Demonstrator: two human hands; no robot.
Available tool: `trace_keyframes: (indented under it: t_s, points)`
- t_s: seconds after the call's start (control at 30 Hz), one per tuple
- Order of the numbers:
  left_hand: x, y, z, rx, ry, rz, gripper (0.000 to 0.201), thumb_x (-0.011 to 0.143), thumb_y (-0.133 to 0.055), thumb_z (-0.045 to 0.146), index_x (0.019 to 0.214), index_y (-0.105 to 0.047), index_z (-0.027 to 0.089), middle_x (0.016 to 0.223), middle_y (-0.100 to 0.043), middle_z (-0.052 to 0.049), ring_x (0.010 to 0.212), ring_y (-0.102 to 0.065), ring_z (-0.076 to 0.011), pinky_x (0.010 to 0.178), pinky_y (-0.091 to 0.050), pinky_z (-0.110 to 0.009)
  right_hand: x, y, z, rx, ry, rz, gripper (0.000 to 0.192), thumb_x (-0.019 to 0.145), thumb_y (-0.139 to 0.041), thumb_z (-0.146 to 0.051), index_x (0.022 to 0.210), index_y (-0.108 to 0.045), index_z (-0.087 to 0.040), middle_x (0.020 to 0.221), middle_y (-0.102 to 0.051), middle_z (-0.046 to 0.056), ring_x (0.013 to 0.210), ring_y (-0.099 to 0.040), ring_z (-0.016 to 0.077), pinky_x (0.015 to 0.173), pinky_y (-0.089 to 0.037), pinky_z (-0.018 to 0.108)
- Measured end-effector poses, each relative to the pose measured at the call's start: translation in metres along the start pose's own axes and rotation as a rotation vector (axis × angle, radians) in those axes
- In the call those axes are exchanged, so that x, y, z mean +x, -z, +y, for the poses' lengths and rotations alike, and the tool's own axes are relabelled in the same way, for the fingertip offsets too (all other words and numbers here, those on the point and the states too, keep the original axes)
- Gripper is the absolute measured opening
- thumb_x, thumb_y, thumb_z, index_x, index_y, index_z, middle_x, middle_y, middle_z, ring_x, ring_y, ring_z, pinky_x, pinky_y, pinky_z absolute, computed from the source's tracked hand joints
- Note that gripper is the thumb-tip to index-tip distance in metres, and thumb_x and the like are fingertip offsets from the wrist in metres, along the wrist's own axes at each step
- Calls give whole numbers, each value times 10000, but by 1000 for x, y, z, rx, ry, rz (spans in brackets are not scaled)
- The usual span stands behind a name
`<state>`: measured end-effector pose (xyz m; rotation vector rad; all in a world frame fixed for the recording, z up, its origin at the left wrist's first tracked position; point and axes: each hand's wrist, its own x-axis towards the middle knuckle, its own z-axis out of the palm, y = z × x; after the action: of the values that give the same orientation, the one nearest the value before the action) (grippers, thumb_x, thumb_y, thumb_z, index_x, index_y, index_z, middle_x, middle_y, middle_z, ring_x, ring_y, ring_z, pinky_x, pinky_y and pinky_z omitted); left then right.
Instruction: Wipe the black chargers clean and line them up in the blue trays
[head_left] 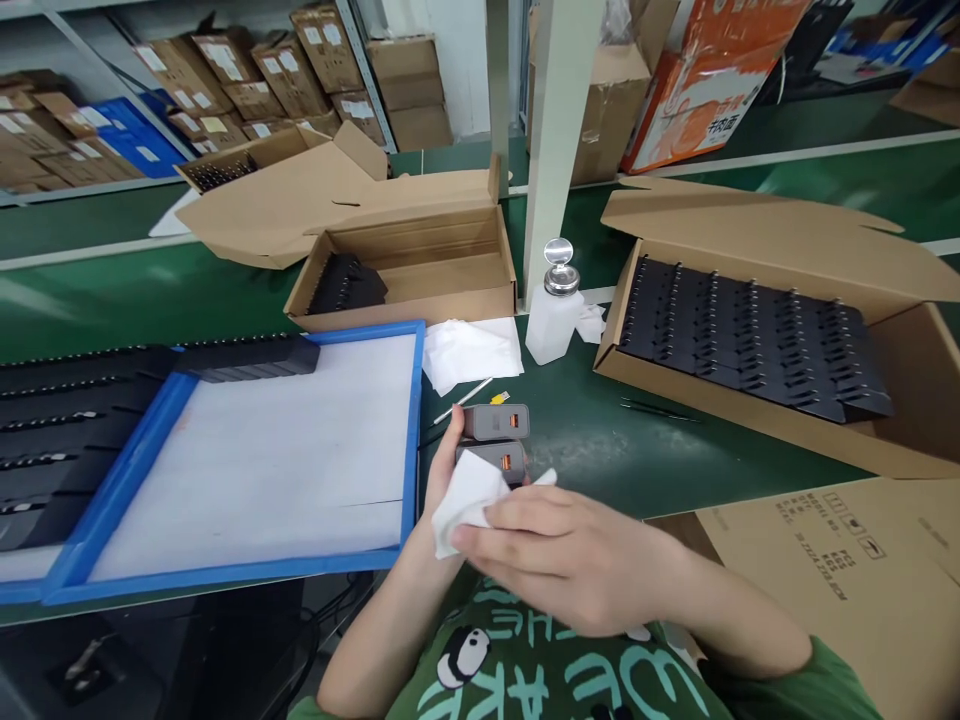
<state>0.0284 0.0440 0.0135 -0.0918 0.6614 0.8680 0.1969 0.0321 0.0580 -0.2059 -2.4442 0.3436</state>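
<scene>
My left hand [440, 473] is closed around a dark grey charger [506, 460] with an orange USB port, partly covered by a cloth. A second charger [496, 422] like it sits just beyond, against my left fingertips; whether that hand grips it too I cannot tell. My right hand [559, 550] pinches a folded white wiping cloth [469, 495] over the near charger. Just past them lie a yellow USB plug [500, 397] and a thin white stick [472, 392]. A white pump bottle [553, 322] with a metal lid stands farther back.
Left is a blue-rimmed tray [414, 430] with rows of black units [247, 357]. An open carton [450, 285] stands behind, and another carton [750, 430] full of black dividers is right. White wipes [472, 352], black tweezers [660, 410] and a large cardboard box [885, 600] lie around.
</scene>
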Motion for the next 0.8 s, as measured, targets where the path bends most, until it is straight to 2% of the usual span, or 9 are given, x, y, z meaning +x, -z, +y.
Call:
trace_keyframes:
  t_s: [0.1, 0.2, 0.33, 0.4, 0.47, 0.53, 0.6, 0.7, 0.8]
  points:
    - [1, 1, 3, -18, -88, -10, 708, 989, -318, 685, 860, -686, 95, 675, -706, -100, 545, -681, -181, 528, -548, -260, -28, 11, 11, 14, -41, -19, 286, 1054, -393, -97, 1158, -654, -44, 1177, -747, 116, 1039, -664, 201, 916, -576, 326]
    - [3, 4, 4, -11, -119, -33, 715, 1000, -272, 664, 896, -693, 95, 684, -705, -113, 514, -674, -216, 485, -541, -308, -74, 27, 30, -42, -215, -67, 277, 1009, -442, -46, 1178, -646, -125, 1184, -744, 115, 999, -699, 207, 841, -613, 343]
    - [2, 1, 2, -11, -134, -64, 731, 990, -262, 681, 899, -691, 96, 691, -695, -113, 516, -672, -226, 477, -541, -325, -114, 30, 46, -116, -537, -122, 348, 983, -428, -57, 1214, -630, -221, 1454, -585, 108, 1303, -591, 277, 996, -580, 466]
    - [2, -2, 0, -15, -148, -77, 724, 990, -258, 680, 900, -688, 106, 699, -694, -107, 522, -672, -221, 477, -541, -319, -114, 23, 45, -108, -664, -87, 408, 1002, -490, -160, 1400, -529, -241, 1617, -378, 112, 1485, -376, 333, 1132, -456, 578]
    - [1, -8, -3, -21, -159, -86, 728, 992, -245, 681, 911, -687, 109, 709, -694, -102, 531, -673, -212, 487, -544, -313, -100, 11, 39, 1, -717, 36, 705, 973, -629, -321, 1586, -285, -266, 1682, -223, 108, 1553, -208, 340, 1228, -299, 611]
    - [2, -14, -6, -31, -157, -89, 752, 995, -217, 684, 925, -685, 100, 706, -688, -101, 534, -669, -204, 496, -546, -307, -81, -5, 33, 180, -733, 158, 1077, 848, -780, -488, 1635, -67, -305, 1702, -144, 93, 1568, -148, 335, 1263, -223, 589]
    - [3, -20, -10, -37, -143, -90, 775, 1000, -190, 682, 956, -687, 88, 700, -679, -97, 537, -665, -199, 506, -546, -306, -62, -23, 32, 361, -735, 206, 1294, 716, -866, -564, 1627, 31, -364, 1714, -79, 67, 1574, -96, 345, 1263, -206, 592]
    - [5, -26, -15, -18, -139, -100, 761, 1003, -205, 677, 985, -692, 92, 707, -668, -88, 550, -659, -196, 508, -532, -297, -47, -43, 40, 576, -694, 217, 1337, 684, -910, -491, 1615, 45, -407, 1717, -47, 57, 1573, -91, 351, 1260, -211, 580]
    - [9, -23, -19, 25, -142, -120, 717, 992, -262, 685, 1001, -699, 116, 735, -672, -86, 575, -652, -195, 541, -534, -304, -45, -52, 50, 673, -658, 254, 1249, 696, -903, -428, 1616, -60, -377, 1707, -97, 78, 1574, -102, 340, 1268, -196, 545]
